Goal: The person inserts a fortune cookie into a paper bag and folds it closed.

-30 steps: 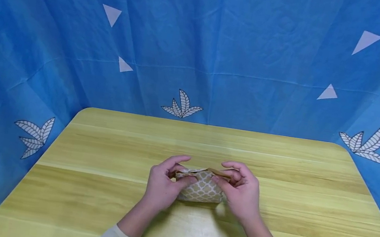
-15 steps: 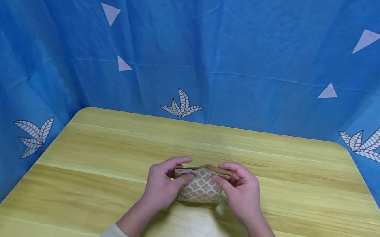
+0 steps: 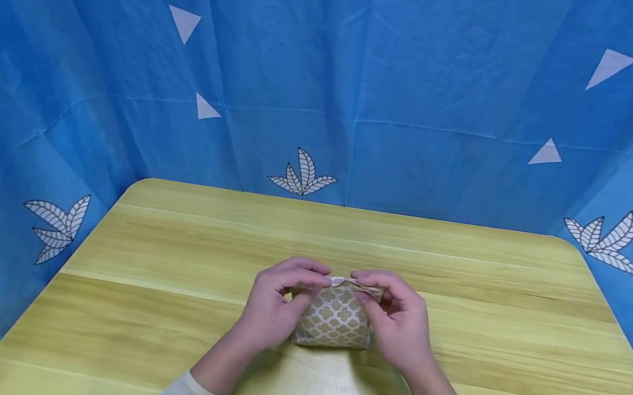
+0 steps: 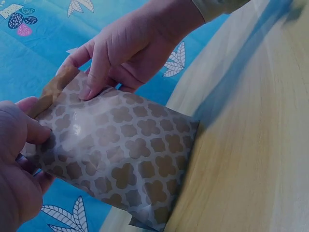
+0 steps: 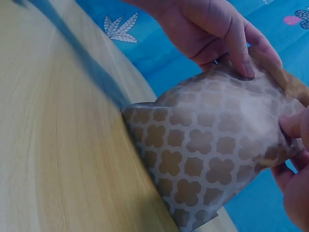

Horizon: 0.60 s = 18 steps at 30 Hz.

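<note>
A small brown paper bag [image 3: 334,323] with a white quatrefoil pattern stands on the table between both hands, its mouth at the top. My left hand [image 3: 276,301] pinches the left part of the top edge between thumb and fingers. On the right side, my right hand [image 3: 404,320] grips the same edge, thumb in front and fingers behind. Plain brown paper shows along the bag's upper edge in the left wrist view, where the bag's face [image 4: 130,140] looks creased and bulging. The bag's lower edge meets the table in the right wrist view. Its contents are hidden.
A light wooden table [image 3: 193,240] with rounded far corners lies under the hands. Behind it and along both sides hangs a blue cloth [image 3: 430,92] printed with white leaves and triangles.
The left fingers have moved inward along the bag's top edge, closer to the right fingers. The brown strip at the mouth has narrowed, and more of the patterned front shows.
</note>
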{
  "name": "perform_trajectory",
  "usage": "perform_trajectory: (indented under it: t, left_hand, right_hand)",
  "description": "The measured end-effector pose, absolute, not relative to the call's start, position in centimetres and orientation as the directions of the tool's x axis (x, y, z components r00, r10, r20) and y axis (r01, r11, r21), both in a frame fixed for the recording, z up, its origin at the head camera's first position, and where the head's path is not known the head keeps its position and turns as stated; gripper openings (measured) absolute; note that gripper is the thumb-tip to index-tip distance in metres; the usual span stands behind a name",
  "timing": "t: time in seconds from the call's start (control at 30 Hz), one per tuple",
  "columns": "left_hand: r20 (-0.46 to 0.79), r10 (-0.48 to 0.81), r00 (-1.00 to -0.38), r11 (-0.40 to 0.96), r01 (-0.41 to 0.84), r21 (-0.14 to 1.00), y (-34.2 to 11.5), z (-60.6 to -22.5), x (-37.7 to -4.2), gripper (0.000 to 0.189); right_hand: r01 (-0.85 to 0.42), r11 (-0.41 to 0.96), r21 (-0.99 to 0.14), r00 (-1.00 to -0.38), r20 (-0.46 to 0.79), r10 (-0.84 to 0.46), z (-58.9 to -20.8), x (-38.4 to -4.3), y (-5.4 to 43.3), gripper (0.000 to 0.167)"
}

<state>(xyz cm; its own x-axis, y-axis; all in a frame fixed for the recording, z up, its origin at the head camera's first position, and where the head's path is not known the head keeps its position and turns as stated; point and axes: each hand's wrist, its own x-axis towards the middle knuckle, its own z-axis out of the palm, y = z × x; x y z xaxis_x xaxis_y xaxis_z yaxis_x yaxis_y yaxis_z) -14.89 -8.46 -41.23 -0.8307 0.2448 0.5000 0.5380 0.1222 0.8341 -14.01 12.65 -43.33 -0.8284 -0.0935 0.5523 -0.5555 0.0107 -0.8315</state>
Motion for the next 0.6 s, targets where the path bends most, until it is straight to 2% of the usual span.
perform_trajectory:
  t: [0.2,0.43,0.6]
  left_hand:
    - [0.507,0.260,-0.822,0.125,0.549,0.826,-8.68,-41.37,-14.66,0.025]
    - [0.526,0.263,-0.809,0.121,0.569,0.813,-8.89,-41.62,-14.56,0.013]
    - [0.532,0.236,-0.813,0.140,0.570,0.809,-8.84,-41.59,-14.59,0.017]
  right_hand:
    - [-0.567,0.003,-0.823,-0.820,0.565,-0.092,-43.47,-13.92,12.61,0.027]
    - [-0.618,-0.025,-0.786,-0.783,0.618,-0.074,-44.01,-14.07,12.74,0.028]
    - [-0.643,-0.071,-0.762,-0.761,0.647,-0.047,-44.19,-14.19,12.71,0.028]
